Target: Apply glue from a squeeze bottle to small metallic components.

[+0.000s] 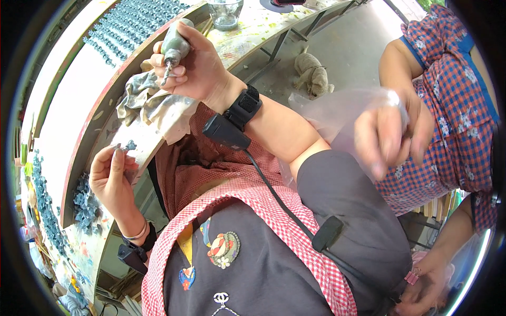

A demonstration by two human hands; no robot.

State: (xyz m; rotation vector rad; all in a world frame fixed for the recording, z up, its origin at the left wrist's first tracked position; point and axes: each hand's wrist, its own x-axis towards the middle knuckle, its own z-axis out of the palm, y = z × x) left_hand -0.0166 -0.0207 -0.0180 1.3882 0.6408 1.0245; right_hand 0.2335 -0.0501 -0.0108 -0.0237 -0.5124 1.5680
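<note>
Forearm (276, 124) raised across the body, the right hand (205, 66) is up near the top of the view, bent in at the wrist, with a black wristband device (245, 108) strapped below it. Its grip is closed around a grey-green squeeze bottle (177, 43), the thumb along the near side and the other fingers curled round from the far side. The bottle is tilted, its narrow dark nozzle (167, 73) pointing down and toward the lower left, above a crumpled grey and cream cloth (141, 99) at the edge of the table (87, 95).

Lower and farther left, the left hand (112, 176) is held upright from a bent wrist that wears a thin bracelet (140, 230) and a dark band. Thumb and forefinger come together in a narrow pinch, the other fingers loosely folded behind. A small blue-grey piece (130, 145), shaped like a flower, juts from the fingertips, apart from the nozzle; how much of it the fingers cover cannot be told.

Similar blue-grey pieces stand in rows (129, 29) at the far end of the table, and more lie in a heap (85, 206) just beside the left hand. A clear glass (225, 15) stands beyond the bottle. To the right, a co-worker's hand (387, 134), blurred, is at a clear plastic bag (334, 111), and a grey dog (314, 72) is on the floor (350, 50) behind.
</note>
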